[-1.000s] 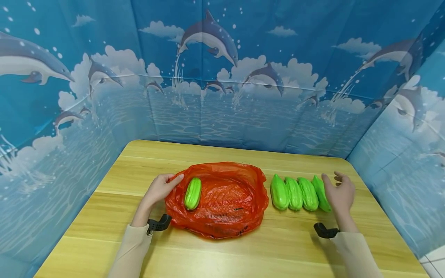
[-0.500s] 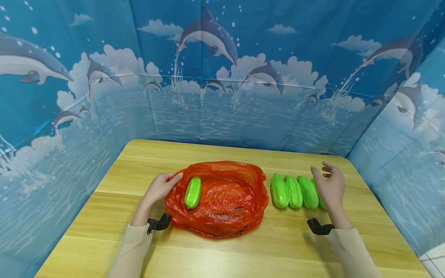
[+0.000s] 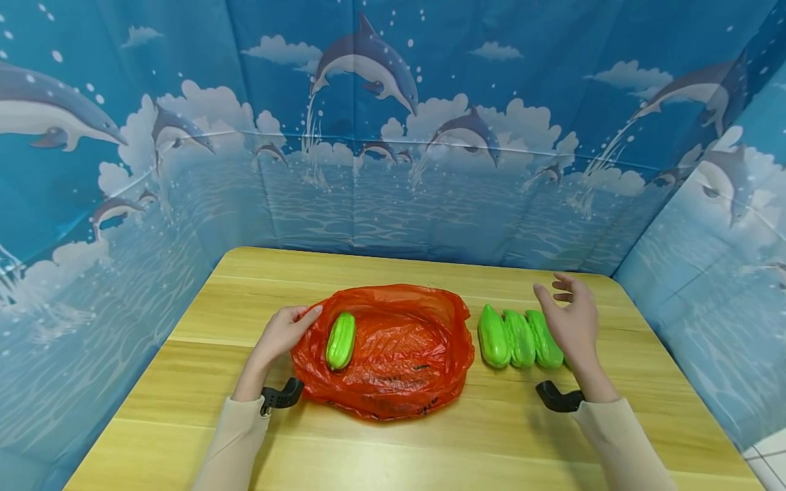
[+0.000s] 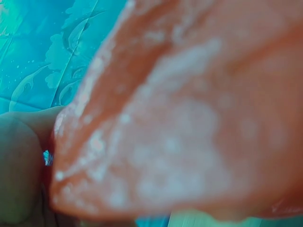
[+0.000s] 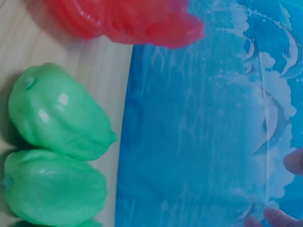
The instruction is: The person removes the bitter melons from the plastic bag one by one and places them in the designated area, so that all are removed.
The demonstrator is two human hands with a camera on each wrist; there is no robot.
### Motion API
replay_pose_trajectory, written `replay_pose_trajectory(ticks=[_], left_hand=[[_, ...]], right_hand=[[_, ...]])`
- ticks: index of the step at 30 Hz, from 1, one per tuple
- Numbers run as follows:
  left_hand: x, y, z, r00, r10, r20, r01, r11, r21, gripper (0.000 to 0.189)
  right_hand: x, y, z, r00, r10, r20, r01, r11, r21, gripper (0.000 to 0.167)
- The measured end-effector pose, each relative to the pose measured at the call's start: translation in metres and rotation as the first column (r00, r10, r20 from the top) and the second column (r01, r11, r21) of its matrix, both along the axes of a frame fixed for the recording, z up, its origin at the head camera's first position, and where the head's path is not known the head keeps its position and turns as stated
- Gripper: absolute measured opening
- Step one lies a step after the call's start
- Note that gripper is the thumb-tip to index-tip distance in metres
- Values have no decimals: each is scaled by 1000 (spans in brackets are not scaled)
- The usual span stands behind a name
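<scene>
A red plastic bag [image 3: 399, 372] lies spread open on the table, one bright green ridged gourd [image 3: 340, 342] resting inside at its left. My left hand [image 3: 282, 337] pinches the bag's left rim between thumb and fingers; in the left wrist view the blurred bag [image 4: 180, 127] fills most of the picture. My right hand [image 3: 574, 327] is raised over the right end of a row of green gourds [image 3: 494, 339], thumb and fingers apart, holding nothing. It hides most of the rightmost gourd. The right wrist view shows two gourds [image 5: 61, 113] side by side and a few fingertips [image 5: 294, 161].
A wooden table [image 3: 430, 450] carries everything. Behind it and along the sides hangs a blue curtain [image 3: 393, 204] printed with dolphins. Each wrist wears a black camera mount [image 3: 557, 397]. The gourd row stands just right of the bag.
My right hand has moved left and away from me, from beside the rightmost gourd to over it, covering more of it. My left hand and the bag stay in place.
</scene>
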State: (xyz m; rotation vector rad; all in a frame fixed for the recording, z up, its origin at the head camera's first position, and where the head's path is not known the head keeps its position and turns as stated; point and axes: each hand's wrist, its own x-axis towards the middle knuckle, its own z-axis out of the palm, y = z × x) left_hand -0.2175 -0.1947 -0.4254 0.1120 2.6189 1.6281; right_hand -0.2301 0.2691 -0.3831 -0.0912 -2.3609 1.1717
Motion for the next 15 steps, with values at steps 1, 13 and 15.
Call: replay_pose_trajectory(ticks=[1,13,15], left_hand=[[0,0,0,1000,0,-1,0,1000,0,41],[0,1,1,1000,-6,-2,6,1000,0,41],[1,1,0,1000,-7,-2,7,1000,-2,41]], right_hand=[[-3,3,-3,1000,16,-6,-16,1000,1,55],[-9,-6,0,991,125,-41,-125,992,-4,57],[2,-20,16,992,122,-26,-121,992,24,58]])
